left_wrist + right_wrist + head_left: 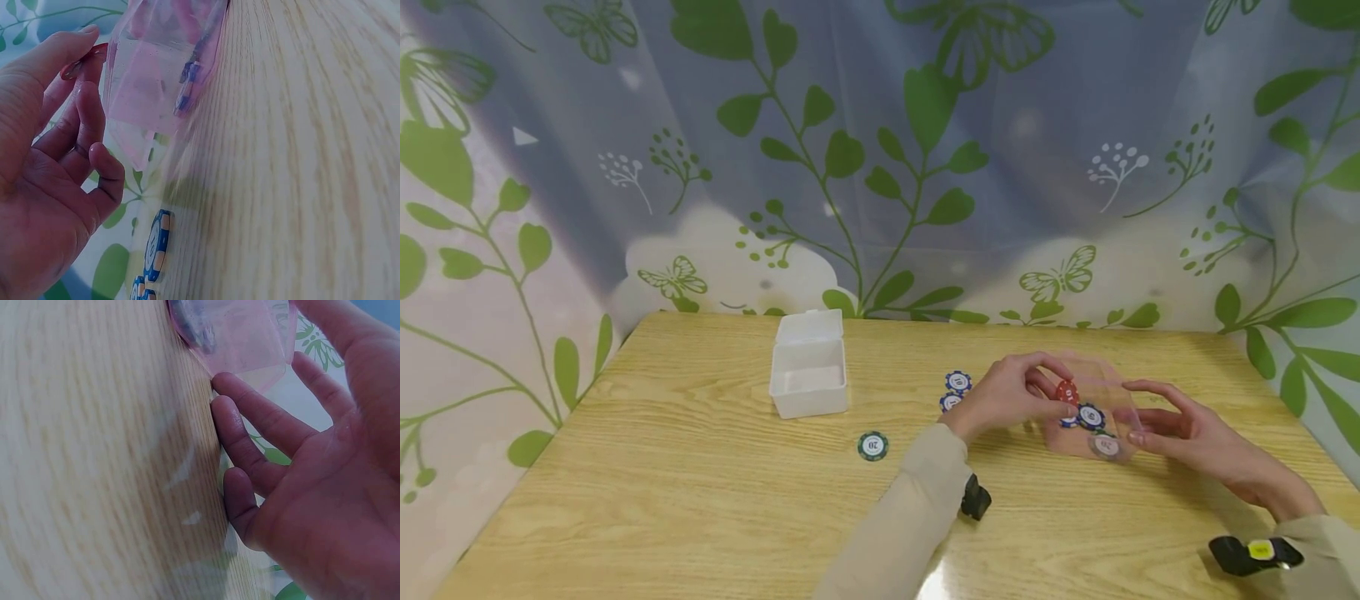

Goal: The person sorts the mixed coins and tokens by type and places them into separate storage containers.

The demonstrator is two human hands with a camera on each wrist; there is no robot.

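In the head view my left hand (pixel 1011 392) pinches a red poker chip (pixel 1067 392) between thumb and fingers, right at the mouth of a translucent pink bag (pixel 1078 446). The left wrist view shows the same red chip (pixel 74 69) edge-on at the fingertips. My right hand (pixel 1198 433) holds the bag's right side, thumb in front and fingers spread behind; its lower fingers rest near the tabletop in the right wrist view. A blue chip (pixel 1091 417) and a greyish-green 20 chip (pixel 1106 446) lie at the bag, the latter seen through pink film.
Left of the bag, two blue chips (pixel 958 382) lie partly behind my left wrist. A green 20 chip (pixel 873 446) lies flat nearer the front. Further left stands a white box (pixel 808 400) with its lid up. A patterned curtain (pixel 880 208) hangs behind the wooden table (pixel 662 467).
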